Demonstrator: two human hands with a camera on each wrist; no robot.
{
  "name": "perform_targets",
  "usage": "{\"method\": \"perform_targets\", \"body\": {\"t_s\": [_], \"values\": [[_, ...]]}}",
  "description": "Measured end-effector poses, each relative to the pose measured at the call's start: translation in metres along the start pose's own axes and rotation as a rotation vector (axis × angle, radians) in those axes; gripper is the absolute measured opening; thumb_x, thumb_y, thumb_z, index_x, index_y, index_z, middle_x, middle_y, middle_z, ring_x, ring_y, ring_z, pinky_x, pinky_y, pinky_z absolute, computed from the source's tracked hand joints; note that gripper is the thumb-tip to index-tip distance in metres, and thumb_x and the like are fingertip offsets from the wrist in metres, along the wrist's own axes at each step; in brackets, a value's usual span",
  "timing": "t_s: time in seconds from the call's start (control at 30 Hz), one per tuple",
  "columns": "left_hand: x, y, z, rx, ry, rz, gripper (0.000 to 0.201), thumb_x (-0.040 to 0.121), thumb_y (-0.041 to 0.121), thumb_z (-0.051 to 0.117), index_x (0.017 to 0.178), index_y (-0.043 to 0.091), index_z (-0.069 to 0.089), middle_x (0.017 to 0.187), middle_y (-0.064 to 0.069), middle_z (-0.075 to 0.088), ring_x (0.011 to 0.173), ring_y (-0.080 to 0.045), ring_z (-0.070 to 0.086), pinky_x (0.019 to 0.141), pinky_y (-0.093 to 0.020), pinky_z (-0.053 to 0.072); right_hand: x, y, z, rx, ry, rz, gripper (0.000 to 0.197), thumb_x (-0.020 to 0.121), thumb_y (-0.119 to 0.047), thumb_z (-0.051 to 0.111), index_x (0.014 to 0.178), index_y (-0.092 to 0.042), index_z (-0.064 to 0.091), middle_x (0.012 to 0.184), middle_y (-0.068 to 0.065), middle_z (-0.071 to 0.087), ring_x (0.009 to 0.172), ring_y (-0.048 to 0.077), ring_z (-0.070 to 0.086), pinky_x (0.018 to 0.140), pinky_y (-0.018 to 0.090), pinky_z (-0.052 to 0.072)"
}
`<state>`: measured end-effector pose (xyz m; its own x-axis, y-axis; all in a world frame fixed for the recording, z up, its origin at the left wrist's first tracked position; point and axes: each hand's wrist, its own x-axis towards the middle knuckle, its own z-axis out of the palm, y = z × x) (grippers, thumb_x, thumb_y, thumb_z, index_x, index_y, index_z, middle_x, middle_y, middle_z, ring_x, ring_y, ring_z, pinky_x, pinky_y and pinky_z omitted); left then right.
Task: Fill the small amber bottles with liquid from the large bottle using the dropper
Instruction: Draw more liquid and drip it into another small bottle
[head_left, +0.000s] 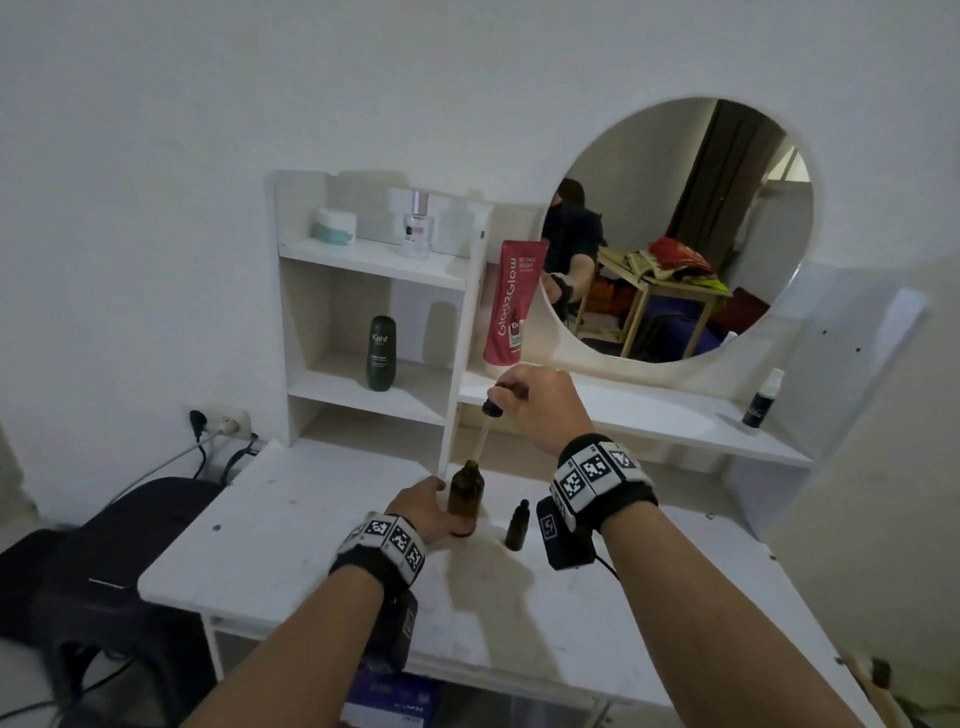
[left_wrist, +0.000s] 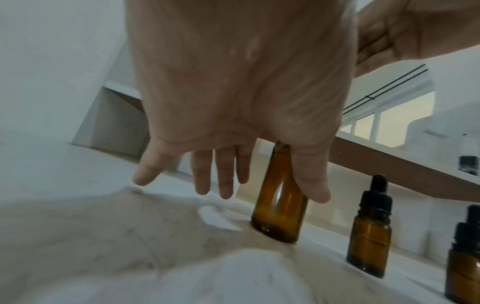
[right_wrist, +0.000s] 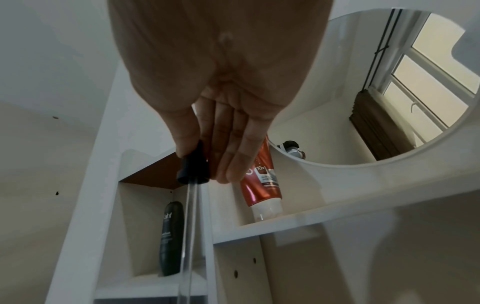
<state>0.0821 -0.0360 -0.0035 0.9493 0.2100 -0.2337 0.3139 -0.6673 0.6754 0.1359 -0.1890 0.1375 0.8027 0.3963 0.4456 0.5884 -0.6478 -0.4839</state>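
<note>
Large amber bottle (head_left: 466, 492): upright, uncapped, on the white tabletop (head_left: 311, 545), near the foot of the shelf unit (head_left: 363, 291). Left hand (head_left: 423, 512): set against the bottle's left side; in the left wrist view the thumb (left_wrist: 311, 181) lies along the glass, the remaining fingers extend downward, loosely spread, not wrapped round it. Right hand (head_left: 540, 410): raised above and to the right of the bottle, thumb and forefinger pinching the black bulb of the dropper (head_left: 488, 415); the other fingers lie straight and pressed together beside it. Dropper: clear glass tube slanting down, its tip at the bottle's mouth; whether it is inside the neck cannot be told. Small amber bottle (head_left: 517, 526): upright, black dropper cap on, just right of the large bottle and apart from it. Second small capped bottle (left_wrist: 465, 257): at the right edge of the left wrist view, nearer the camera. Shelf contents: dark green bottle (head_left: 381, 353) on a middle shelf; red tube (head_left: 511, 306) standing cap-down, left of the round mirror (head_left: 701, 156).
</note>
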Motion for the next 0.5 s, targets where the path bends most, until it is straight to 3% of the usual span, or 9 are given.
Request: {"method": "perform_targets", "body": {"t_s": [0.13,0.23,0.33,0.5], "values": [[0.012,-0.002,0.001,0.004,-0.019,0.023,0.049,0.072,0.049,0.076,0.112,0.023,0.065,0.114,0.0,0.067,0.099,-0.018,0.061,0.086,-0.026,0.047,-0.007,0.0,0.015,-0.087,-0.163,-0.017,0.012,0.088,-0.021,0.064,0.094,-0.013,0.072,0.092,0.005,0.07,0.082,0.016,0.059,0.079,0.03,0.05],[0.013,-0.002,0.002,0.038,-0.009,0.029,0.03,0.074,0.047,0.073,0.093,0.025,0.065,0.097,0.002,0.066,0.087,-0.017,0.059,0.076,-0.023,0.045,-0.017,0.002,0.035,-0.11,-0.29,0.01,0.013,0.09,-0.021,0.063,0.094,-0.011,0.071,0.092,0.004,0.068,0.081,0.014,0.055,0.075,0.027,0.046],[0.012,-0.002,0.003,0.047,0.004,0.024,0.022,0.076,0.043,0.071,0.085,0.025,0.061,0.093,0.0,0.067,0.087,-0.019,0.061,0.076,-0.024,0.047,-0.026,0.008,0.051,-0.066,-0.301,0.065,0.014,0.091,-0.021,0.062,0.095,-0.011,0.07,0.084,-0.001,0.06,0.079,0.015,0.054,0.071,0.026,0.043],[0.012,-0.003,0.004,0.032,0.008,0.037,0.02,0.075,0.041,0.071,0.085,0.026,0.063,0.088,0.001,0.067,0.088,-0.02,0.064,0.079,-0.026,0.051,-0.029,0.017,0.055,0.02,-0.283,0.109,0.012,0.088,-0.024,0.066,0.092,-0.013,0.069,0.082,-0.002,0.063,0.078,0.015,0.06,0.076,0.031,0.052]]}}
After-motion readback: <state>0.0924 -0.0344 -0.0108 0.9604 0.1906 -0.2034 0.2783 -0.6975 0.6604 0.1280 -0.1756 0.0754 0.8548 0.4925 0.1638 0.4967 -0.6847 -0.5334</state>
